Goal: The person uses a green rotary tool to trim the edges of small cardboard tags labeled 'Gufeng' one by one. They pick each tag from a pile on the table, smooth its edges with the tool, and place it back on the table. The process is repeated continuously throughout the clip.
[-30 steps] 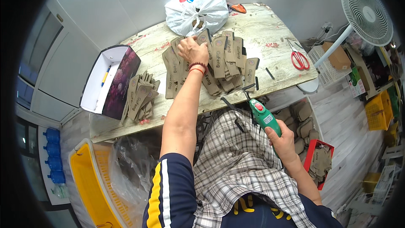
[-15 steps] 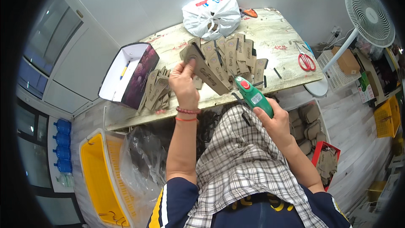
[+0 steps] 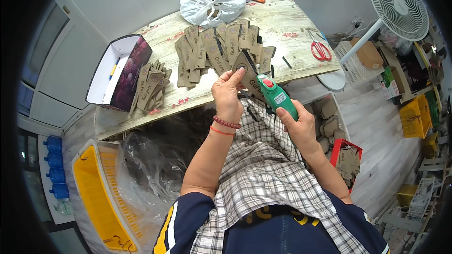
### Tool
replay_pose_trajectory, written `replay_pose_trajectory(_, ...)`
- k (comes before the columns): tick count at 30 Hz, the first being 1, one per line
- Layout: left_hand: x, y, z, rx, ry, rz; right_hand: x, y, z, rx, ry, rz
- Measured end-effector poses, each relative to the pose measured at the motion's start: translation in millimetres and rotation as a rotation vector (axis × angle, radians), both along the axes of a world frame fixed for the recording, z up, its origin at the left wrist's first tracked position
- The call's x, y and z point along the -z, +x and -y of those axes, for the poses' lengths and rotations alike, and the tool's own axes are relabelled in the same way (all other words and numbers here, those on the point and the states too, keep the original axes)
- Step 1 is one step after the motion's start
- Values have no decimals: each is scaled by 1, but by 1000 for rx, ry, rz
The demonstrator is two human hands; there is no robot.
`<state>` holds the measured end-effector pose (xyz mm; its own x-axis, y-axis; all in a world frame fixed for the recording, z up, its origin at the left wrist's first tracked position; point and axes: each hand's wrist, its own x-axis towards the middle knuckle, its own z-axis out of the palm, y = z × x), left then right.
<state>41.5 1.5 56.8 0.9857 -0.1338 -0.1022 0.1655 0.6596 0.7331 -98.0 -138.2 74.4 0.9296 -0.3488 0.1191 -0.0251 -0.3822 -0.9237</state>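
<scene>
My left hand [image 3: 229, 91] pinches a khaki fabric piece [image 3: 241, 69] with a round emblem, dark lettering and a dark edge. It hangs over the table's near edge. In my right hand [image 3: 299, 124] are green electric scissors [image 3: 278, 101] with a red button. Their front end meets the fabric piece's right edge; the blades are hidden. Several like khaki pieces [image 3: 200, 52] lie overlapping on the table just beyond. A smaller pile of them [image 3: 151, 84] sits farther left. Black offcut strips [image 3: 286, 62] lie on the tabletop and on my checked apron [image 3: 263, 160].
The worn table [image 3: 176, 33] carries a tied white plastic bag [image 3: 212, 2], an open box [image 3: 106, 73] with a pen, and red-handled scissors [image 3: 321, 51]. A white fan [image 3: 400, 7] stands right. Below are a yellow crate [image 3: 96, 193], clear plastic sheeting [image 3: 146, 169] and a red box [image 3: 348, 160].
My left hand has brought the fabric piece right and down, up against the electric scissors. Earlier the two were apart. The whole view has shifted a little.
</scene>
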Motion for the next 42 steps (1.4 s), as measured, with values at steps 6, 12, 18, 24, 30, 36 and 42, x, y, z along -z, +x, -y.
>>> replay_pose_trajectory(6,7,-11,7,78,47,-37,1,-2,2,23,11,-6)
replay_pose_trajectory(12,14,-21,9,126,72,-29,-1,0,3,36,5,26)
replay_pose_trajectory(18,15,-24,-2,197,143,18,-7,1,8,11,29,-14)
replay_pose_trajectory(24,9,-13,-12,123,171,72,5,-2,12,18,-24,26)
replay_pose_trajectory(30,8,-8,-21,186,280,139,4,-1,10,14,-81,14)
replay_pose_trajectory(36,6,4,-34,226,490,325,1,0,12,-22,-72,-27)
replay_pose_trajectory(42,-6,23,-61,303,688,446,4,-1,13,-120,-165,-20)
